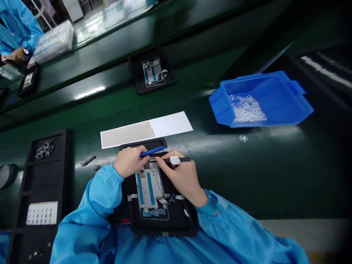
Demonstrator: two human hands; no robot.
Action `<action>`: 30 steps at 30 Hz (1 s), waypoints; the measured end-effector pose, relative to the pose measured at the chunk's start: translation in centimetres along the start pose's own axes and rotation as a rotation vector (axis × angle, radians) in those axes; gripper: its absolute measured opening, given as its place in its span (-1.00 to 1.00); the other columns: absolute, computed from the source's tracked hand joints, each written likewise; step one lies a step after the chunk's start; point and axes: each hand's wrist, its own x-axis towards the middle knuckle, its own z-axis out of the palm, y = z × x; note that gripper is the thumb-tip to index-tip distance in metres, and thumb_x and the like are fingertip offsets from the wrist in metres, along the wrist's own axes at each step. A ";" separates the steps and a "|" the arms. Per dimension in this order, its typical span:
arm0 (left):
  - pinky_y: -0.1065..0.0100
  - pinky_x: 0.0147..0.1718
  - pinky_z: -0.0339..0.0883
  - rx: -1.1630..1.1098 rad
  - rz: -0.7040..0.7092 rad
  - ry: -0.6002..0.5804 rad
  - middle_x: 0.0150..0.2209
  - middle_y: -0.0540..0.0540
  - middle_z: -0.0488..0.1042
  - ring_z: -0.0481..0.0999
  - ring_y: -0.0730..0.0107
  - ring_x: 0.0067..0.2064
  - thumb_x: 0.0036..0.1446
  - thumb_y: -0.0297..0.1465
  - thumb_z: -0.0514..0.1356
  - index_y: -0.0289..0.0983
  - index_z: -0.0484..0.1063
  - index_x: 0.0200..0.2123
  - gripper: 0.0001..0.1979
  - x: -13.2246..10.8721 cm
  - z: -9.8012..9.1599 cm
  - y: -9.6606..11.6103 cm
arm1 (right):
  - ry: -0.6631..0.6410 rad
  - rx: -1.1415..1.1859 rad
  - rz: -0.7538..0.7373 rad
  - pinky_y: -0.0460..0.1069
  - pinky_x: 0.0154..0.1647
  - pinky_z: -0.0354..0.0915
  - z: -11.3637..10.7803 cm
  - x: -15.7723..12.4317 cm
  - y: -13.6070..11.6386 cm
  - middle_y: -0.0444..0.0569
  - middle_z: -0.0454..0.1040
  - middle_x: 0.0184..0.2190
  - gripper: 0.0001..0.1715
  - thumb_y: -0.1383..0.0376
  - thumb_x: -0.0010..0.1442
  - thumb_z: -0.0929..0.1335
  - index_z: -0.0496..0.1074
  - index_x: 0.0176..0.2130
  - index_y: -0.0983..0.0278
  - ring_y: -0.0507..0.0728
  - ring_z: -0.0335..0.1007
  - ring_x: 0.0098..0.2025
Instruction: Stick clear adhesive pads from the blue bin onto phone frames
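Note:
A phone mid-frame (143, 183) with blue strips and a thin cable lies in a black foam tray (178, 218) before me. My left hand (128, 161) is closed around a blue pen-like stick (154, 151), its fingertips at the phone's far end. From the right, my right hand (183, 178) pinches dark tweezers (186, 159) wrapped with a white patch. Both sets of fingertips nearly meet over the top edge of the frame, where the small part between them is too small to make out. A loose flex cable (163, 200) sits at the frame's lower right.
Beyond the tray lies a white-and-beige sheet (173, 124). A blue bin (286, 110) of small white rings stands right, one clump (243, 138) outside it. Left are a compartmented black tray (64, 165) and loose dark parts (88, 161). Another phone frame (153, 73) and a co-worker's hand (18, 57) are farther back.

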 end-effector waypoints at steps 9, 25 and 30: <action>0.26 -0.26 0.39 0.058 -0.025 0.047 -0.29 -0.05 0.60 0.59 0.10 -0.19 0.21 -0.24 0.14 -0.12 0.48 -0.18 -0.82 -0.2 -0.1 0.7 | 0.074 0.351 0.155 -0.02 -0.52 0.27 0.3 0.4 0.5 -0.13 0.44 -0.58 -0.69 0.09 0.14 0.40 0.30 -0.47 0.18 0.12 0.46 -0.52; 0.28 -0.03 0.44 -0.567 -0.197 0.353 0.07 -0.21 0.42 0.51 0.13 0.06 0.18 -0.19 0.17 -0.18 0.19 0.31 -0.35 -15.9 13.7 -2.2 | 0.246 0.517 0.066 -0.04 -0.41 0.31 1.7 -0.3 0.9 -0.19 0.33 -0.49 -0.79 0.10 0.27 0.32 0.34 -0.24 0.20 0.03 0.31 -0.49; 0.22 0.11 0.37 -1.005 -0.186 0.426 0.11 -0.27 0.46 0.47 0.11 0.13 0.27 -0.17 0.04 -0.29 -0.19 0.42 -0.23 -16.2 15.4 -1.3 | 0.284 0.531 0.020 -0.03 -0.40 0.34 0.9 0.1 0.5 -0.20 0.34 -0.53 -0.77 0.10 0.31 0.30 0.35 -0.20 0.21 0.03 0.33 -0.50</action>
